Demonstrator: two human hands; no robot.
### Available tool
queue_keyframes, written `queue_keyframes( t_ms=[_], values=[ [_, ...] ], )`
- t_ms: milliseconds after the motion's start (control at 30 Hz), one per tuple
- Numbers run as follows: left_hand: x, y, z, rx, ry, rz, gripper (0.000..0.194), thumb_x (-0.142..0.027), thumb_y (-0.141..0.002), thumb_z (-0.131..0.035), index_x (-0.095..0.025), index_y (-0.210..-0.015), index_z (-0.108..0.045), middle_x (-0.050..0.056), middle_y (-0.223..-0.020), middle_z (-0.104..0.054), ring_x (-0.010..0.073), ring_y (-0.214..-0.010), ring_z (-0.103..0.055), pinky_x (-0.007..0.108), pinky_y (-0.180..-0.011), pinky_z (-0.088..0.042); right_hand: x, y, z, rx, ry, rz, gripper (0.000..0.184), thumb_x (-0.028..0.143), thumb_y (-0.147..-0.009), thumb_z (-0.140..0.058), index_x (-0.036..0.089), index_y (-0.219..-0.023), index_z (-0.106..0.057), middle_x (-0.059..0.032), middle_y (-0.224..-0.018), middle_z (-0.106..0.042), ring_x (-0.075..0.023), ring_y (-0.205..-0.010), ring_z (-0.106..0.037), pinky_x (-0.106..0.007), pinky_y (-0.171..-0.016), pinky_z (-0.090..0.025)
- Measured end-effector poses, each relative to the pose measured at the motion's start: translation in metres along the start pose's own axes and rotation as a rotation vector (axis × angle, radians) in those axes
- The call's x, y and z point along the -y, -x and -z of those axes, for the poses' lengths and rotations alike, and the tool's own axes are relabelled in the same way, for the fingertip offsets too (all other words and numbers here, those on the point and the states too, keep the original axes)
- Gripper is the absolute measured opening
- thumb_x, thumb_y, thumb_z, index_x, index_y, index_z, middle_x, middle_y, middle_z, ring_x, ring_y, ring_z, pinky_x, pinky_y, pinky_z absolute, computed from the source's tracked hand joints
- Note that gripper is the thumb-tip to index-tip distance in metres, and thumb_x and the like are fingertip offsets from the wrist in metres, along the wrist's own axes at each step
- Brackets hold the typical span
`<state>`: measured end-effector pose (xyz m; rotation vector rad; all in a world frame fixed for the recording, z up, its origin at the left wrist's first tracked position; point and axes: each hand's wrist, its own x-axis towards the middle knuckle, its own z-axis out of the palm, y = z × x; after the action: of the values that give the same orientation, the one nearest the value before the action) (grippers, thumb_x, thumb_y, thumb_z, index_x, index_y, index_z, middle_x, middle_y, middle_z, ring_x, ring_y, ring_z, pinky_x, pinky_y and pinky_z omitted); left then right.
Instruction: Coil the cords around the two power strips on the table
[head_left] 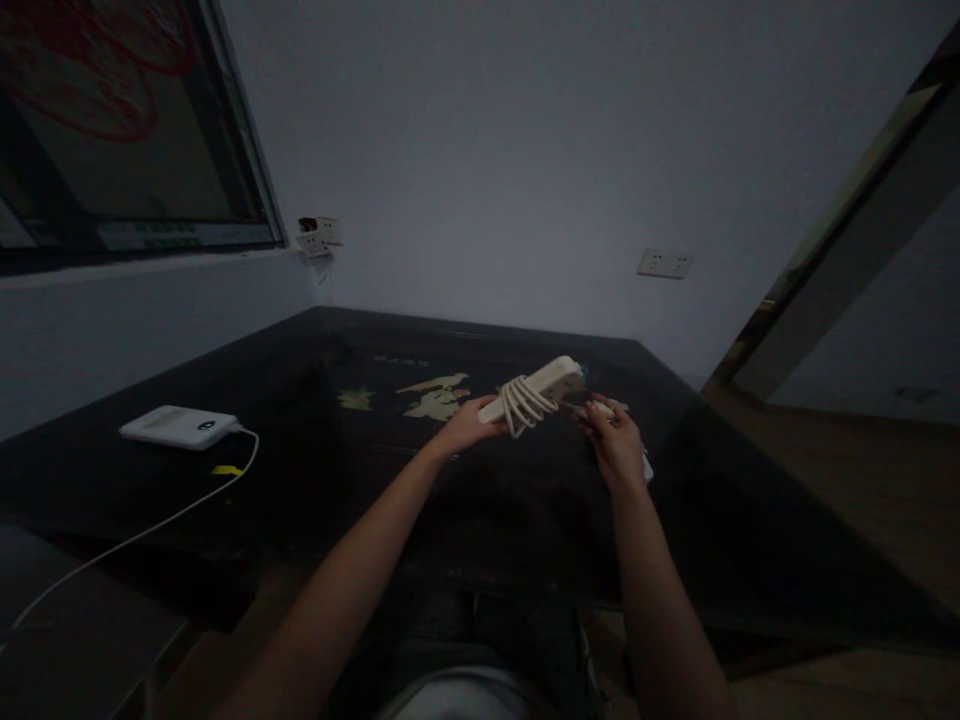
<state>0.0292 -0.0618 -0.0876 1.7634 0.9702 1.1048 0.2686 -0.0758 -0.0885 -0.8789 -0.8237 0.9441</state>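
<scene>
My left hand (469, 428) is wrapped around one end of a white power strip (559, 375), which I hold tilted above the table. The strip's cord (523, 402) is wound around it in several loops. Just to the right, my right hand (611, 430) is closed, with fingertips pinched near the strip's far end. A small pale piece shows between these fingers, possibly the cord's plug; its shape is partly hidden. Behind my right wrist, part of a white object (648, 467) shows on the table, mostly covered by the hand.
A black table (300, 500) with a leaf-and-bird picture (435, 400) stands against the wall. At its left lies a white power bank (180, 427) with a white cable (187, 515) running off the near edge, by a yellow tag (226, 470). Wall sockets (664, 264) sit behind.
</scene>
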Motion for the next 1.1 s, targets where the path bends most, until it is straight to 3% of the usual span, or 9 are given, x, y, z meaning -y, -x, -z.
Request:
queue_keyframes(
  t_ms=[133,267,433,600,667,833,933,1100],
  values=[
    [0.012,-0.005,0.000,-0.169,0.177,0.126,0.033,-0.030,-0.067,-0.071,-0.012,-0.094,-0.065,0.005,-0.082,-0.069,0.0161,-0.069,-0.062,0.024,-0.064,-0.047,-0.002,0.002,-0.005,-0.036,-0.057,0.005,0.050,0.035,-0.050,-0.085,0.020,-0.088,-0.057,0.0027,-0.071,-0.066,-0.0109,-0.054,-0.064,-0.019,-0.049,-0.050],
    [0.024,-0.008,0.000,-0.285,0.253,0.185,0.034,-0.035,-0.069,-0.069,-0.011,-0.093,-0.066,0.006,-0.080,-0.069,0.0170,-0.066,-0.062,0.025,-0.061,-0.046,-0.006,0.002,-0.004,0.048,-0.049,-0.019,0.047,0.033,-0.052,-0.085,0.021,-0.088,-0.059,0.0037,-0.072,-0.065,-0.0104,-0.058,-0.063,-0.021,-0.055,-0.052],
    [0.029,-0.009,0.003,-0.311,0.254,0.199,0.041,-0.042,-0.068,-0.068,-0.011,-0.095,-0.066,0.008,-0.083,-0.070,0.0200,-0.072,-0.064,0.027,-0.063,-0.047,-0.011,0.006,-0.005,0.180,-0.001,-0.062,0.047,0.023,-0.048,-0.085,0.021,-0.089,-0.062,0.0008,-0.083,-0.068,-0.0125,-0.070,-0.064,-0.024,-0.064,-0.054],
    [0.022,-0.008,0.004,-0.295,0.224,0.188,0.041,-0.044,-0.067,-0.068,-0.011,-0.091,-0.066,0.008,-0.080,-0.069,0.0198,-0.067,-0.063,0.028,-0.060,-0.048,-0.014,0.013,-0.010,0.314,0.156,-0.120,0.051,0.025,-0.054,-0.080,0.023,-0.101,-0.062,0.0008,-0.087,-0.066,-0.0147,-0.073,-0.063,-0.028,-0.065,-0.053],
    [0.021,-0.008,0.003,-0.290,0.202,0.184,0.038,-0.043,-0.067,-0.067,-0.011,-0.089,-0.066,0.007,-0.078,-0.069,0.0192,-0.065,-0.063,0.028,-0.060,-0.048,-0.017,0.012,-0.010,0.368,0.283,-0.092,0.049,0.026,-0.056,-0.077,0.022,-0.102,-0.062,0.0001,-0.085,-0.065,-0.0160,-0.073,-0.061,-0.028,-0.064,-0.052],
    [0.025,-0.009,0.006,-0.304,0.117,0.182,0.032,-0.038,-0.067,-0.068,-0.012,-0.084,-0.067,0.006,-0.075,-0.069,0.0194,-0.066,-0.062,0.028,-0.061,-0.047,-0.027,0.004,-0.004,0.438,0.785,0.109,0.027,0.028,-0.059,-0.072,0.017,-0.083,-0.065,-0.0019,-0.075,-0.066,-0.0189,-0.072,-0.059,-0.030,-0.066,-0.047],
    [0.029,-0.011,0.010,-0.307,0.056,0.175,0.028,-0.037,-0.067,-0.068,-0.012,-0.080,-0.067,0.005,-0.073,-0.069,0.0200,-0.068,-0.063,0.028,-0.063,-0.047,-0.027,0.007,-0.005,0.528,0.971,0.154,0.025,0.027,-0.062,-0.070,0.017,-0.085,-0.068,-0.0035,-0.078,-0.068,-0.0191,-0.072,-0.060,-0.030,-0.066,-0.045],
    [0.029,-0.013,0.014,-0.289,-0.059,0.099,0.024,-0.031,-0.067,-0.069,-0.014,-0.084,-0.067,0.007,-0.085,-0.071,0.0223,-0.080,-0.064,0.030,-0.073,-0.048,-0.011,0.021,-0.014,0.746,0.842,0.062,0.023,0.035,-0.072,-0.064,0.016,-0.085,-0.067,-0.0023,-0.073,-0.066,-0.0155,-0.064,-0.058,-0.026,-0.059,-0.042]
  ],
)
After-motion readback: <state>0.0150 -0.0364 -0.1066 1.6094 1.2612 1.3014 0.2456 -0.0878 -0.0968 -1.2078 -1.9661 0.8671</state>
